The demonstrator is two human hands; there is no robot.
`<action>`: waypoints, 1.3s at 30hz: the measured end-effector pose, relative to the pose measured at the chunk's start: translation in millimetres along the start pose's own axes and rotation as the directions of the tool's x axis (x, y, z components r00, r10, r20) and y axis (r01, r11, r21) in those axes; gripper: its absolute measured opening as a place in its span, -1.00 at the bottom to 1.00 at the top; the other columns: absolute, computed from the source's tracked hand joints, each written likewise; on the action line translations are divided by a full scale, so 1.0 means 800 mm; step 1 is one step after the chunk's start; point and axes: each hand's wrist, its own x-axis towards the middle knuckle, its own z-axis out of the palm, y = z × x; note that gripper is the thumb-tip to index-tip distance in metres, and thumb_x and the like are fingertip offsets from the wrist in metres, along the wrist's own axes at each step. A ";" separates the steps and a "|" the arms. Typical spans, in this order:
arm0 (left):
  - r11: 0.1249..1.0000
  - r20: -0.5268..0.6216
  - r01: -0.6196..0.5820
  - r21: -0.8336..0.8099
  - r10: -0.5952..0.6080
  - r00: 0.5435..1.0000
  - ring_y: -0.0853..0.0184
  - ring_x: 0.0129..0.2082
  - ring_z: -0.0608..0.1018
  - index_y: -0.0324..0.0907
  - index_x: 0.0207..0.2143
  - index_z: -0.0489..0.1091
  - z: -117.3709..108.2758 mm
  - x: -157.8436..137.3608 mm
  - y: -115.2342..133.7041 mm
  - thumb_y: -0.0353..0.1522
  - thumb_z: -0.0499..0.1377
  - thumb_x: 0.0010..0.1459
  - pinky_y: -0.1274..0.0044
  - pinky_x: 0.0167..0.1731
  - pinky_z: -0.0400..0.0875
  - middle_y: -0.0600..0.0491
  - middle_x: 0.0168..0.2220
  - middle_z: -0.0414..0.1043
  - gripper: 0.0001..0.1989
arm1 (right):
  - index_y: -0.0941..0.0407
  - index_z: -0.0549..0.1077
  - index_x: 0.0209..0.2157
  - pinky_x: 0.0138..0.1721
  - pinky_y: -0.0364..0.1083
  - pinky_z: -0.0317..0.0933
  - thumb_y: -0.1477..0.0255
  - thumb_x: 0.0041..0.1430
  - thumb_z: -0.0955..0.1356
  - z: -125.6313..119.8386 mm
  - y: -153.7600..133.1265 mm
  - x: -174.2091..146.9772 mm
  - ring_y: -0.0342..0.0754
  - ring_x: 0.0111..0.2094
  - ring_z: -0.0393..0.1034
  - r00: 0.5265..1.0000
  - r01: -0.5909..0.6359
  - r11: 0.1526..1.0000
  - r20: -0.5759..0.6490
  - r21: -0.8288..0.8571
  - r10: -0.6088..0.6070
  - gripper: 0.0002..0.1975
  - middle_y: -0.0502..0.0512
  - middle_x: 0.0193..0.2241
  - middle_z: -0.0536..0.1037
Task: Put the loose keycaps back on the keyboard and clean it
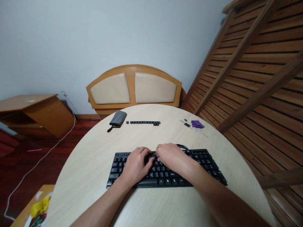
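Observation:
A black computer keyboard (148,182) lies flat on the round table in front of me. My left hand (137,164) rests over its left middle, with the thumb apart from the index finger near the upper keys. Close beside it, my right hand (170,156) is closed, fingertips curled down at the upper middle of the keyboard. Whatever those fingertips grip, if anything, is hidden. Beyond the hands, several loose black keycaps (145,122) form a row, with a few more just below its right end.
A grey pouch (118,118) sits at the table's far left. At far right are a purple cloth (197,124), thin wire tools with a dark middle piece (187,125), and a small dark piece (186,119). A black cable (182,146) curves behind the keyboard. Wooden slats (248,78) lean at right.

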 end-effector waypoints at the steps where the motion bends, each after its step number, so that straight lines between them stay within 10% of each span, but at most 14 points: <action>1: 1.000 -0.001 -0.001 -0.001 0.001 1.000 0.15 -0.08 0.52 -0.15 -0.13 0.45 0.000 0.000 0.000 -0.35 0.15 0.28 0.26 0.00 0.42 -0.03 -0.11 0.52 -0.85 | 0.20 0.59 -0.15 -0.14 -0.04 0.36 0.51 0.27 0.34 0.000 0.001 0.000 0.20 -0.11 0.56 1.000 0.000 1.000 0.000 0.014 0.000 -0.81 0.32 -0.14 0.64; 15: 1.000 -0.011 0.000 -0.002 0.000 1.000 0.15 -0.08 0.52 -0.12 -0.15 0.44 -0.001 -0.001 -0.001 -0.34 0.14 0.28 0.29 -0.02 0.42 -0.03 -0.13 0.52 -0.86 | 0.04 0.61 -0.19 -0.17 -0.12 0.27 0.31 0.25 0.35 0.004 0.048 0.015 0.04 -0.13 0.54 0.988 0.152 0.943 -0.066 0.295 -0.138 -0.80 0.10 -0.19 0.67; 26: 1.000 -0.006 0.009 -0.010 -0.009 1.000 0.15 -0.09 0.52 -0.14 -0.16 0.43 -0.001 0.000 -0.001 -0.34 0.14 0.27 0.29 -0.02 0.42 -0.02 -0.13 0.52 -0.87 | 0.07 0.37 0.17 -0.04 -0.02 0.23 0.35 0.34 0.25 0.011 0.090 0.120 0.10 -0.01 0.48 0.943 -0.193 0.967 -0.241 0.168 0.230 -0.60 0.22 -0.01 0.59; 39: 1.000 -0.024 0.008 -0.024 -0.009 1.000 0.16 -0.10 0.53 -0.13 -0.16 0.43 -0.002 -0.001 -0.003 -0.34 0.15 0.26 0.29 -0.03 0.43 -0.01 -0.14 0.52 -0.88 | 0.13 0.44 0.11 -0.03 -0.03 0.26 0.44 0.35 0.25 0.020 0.083 0.158 0.11 0.02 0.48 0.930 -0.263 0.960 -0.237 0.100 0.280 -0.65 0.31 0.01 0.58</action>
